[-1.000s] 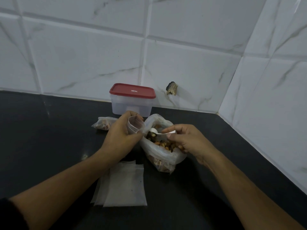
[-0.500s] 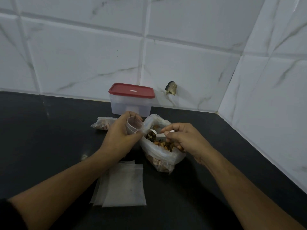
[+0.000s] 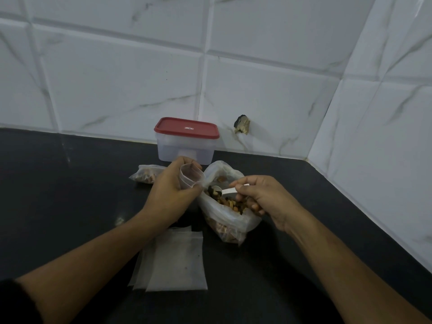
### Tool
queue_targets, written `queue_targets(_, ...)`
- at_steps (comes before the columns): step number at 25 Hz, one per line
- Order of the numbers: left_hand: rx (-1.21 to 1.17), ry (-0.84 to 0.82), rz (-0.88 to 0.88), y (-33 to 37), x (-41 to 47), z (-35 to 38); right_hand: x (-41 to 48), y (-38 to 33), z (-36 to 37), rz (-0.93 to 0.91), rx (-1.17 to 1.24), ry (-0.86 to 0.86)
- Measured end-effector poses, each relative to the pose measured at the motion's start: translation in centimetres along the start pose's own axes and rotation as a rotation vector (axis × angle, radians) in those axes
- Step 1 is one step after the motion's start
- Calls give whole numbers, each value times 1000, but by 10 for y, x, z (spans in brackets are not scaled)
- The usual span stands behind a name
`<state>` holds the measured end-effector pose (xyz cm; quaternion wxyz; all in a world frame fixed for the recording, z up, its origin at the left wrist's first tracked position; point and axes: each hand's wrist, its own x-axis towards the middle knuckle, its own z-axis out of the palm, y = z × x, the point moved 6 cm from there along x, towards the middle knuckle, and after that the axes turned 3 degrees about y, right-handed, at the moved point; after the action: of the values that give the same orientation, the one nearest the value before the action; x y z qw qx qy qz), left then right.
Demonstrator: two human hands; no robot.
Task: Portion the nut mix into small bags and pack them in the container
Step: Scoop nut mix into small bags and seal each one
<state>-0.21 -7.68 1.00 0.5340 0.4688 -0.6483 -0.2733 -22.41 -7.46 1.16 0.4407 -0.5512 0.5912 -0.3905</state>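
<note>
A large plastic bag of nut mix (image 3: pixel 230 222) lies open on the black counter. My left hand (image 3: pixel 171 190) grips a small clear bag (image 3: pixel 191 177) with its mouth held open, just left of the big bag. My right hand (image 3: pixel 259 198) pinches the handle of a white spoon (image 3: pixel 223 191) whose bowl carries nuts above the big bag, beside the small bag's mouth. A filled small bag (image 3: pixel 146 176) lies behind my left hand. The clear container with a red lid (image 3: pixel 187 140) stands shut by the wall.
A stack of flat empty small bags (image 3: pixel 174 261) lies on the counter between my forearms. White tiled walls meet in a corner at the right, and the back wall has a chipped hole (image 3: pixel 242 124). The dark countertop (image 3: pixel 70 195) stretches to the left.
The spoon dipped into the nut mix and has come up loaded, its bowl now nearer the small bag's mouth. My left hand has stayed put.
</note>
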Motion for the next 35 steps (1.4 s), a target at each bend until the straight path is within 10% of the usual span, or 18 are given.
queue_targets(27,-67,-88,-27,2,-4,7,-6,-14,-6,18,521,37)
queue_targets(35,-111,-115,-4,2,-5,9,-26,-36,25,-303,115,-5)
